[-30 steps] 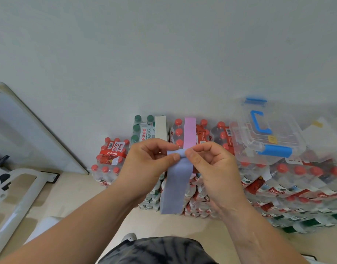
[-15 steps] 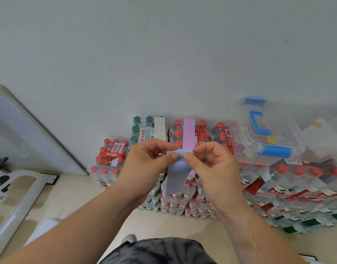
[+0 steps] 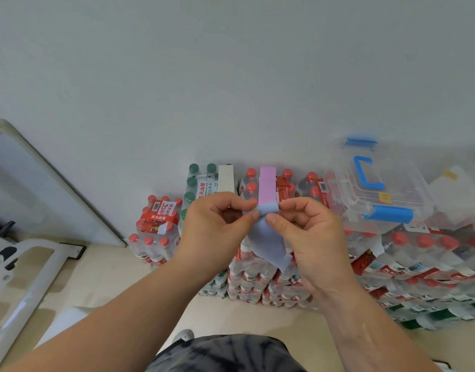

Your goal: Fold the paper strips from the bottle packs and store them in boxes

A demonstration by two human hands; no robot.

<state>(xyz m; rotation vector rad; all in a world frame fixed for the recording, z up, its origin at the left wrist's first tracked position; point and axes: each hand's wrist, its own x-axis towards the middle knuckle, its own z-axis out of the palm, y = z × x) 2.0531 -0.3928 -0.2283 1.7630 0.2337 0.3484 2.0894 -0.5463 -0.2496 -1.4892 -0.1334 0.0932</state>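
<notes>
I hold a pale blue paper strip (image 3: 268, 240) in front of me with both hands. My left hand (image 3: 217, 226) pinches its rolled top end from the left, and my right hand (image 3: 309, 232) pinches it from the right. The strip's loose tail hangs down and to the right, between my hands. A pink paper strip (image 3: 267, 187) lies on top of a red-capped bottle pack (image 3: 251, 183) behind my fingers. A white strip (image 3: 225, 178) lies on the green-capped pack (image 3: 198, 181). A clear plastic box with blue handle and latches (image 3: 376, 183) sits closed on the packs at the right.
Stacked shrink-wrapped bottle packs (image 3: 419, 261) fill the floor along the white wall to the right. A lower pack (image 3: 157, 229) stands at the left. A white board (image 3: 43, 183) leans on the wall, with a white frame (image 3: 29, 280) on the beige floor.
The hanging part of the blue strip has grown shorter as its top end is rolled up, and the tail has swung to the right. Both hands have stayed in place.
</notes>
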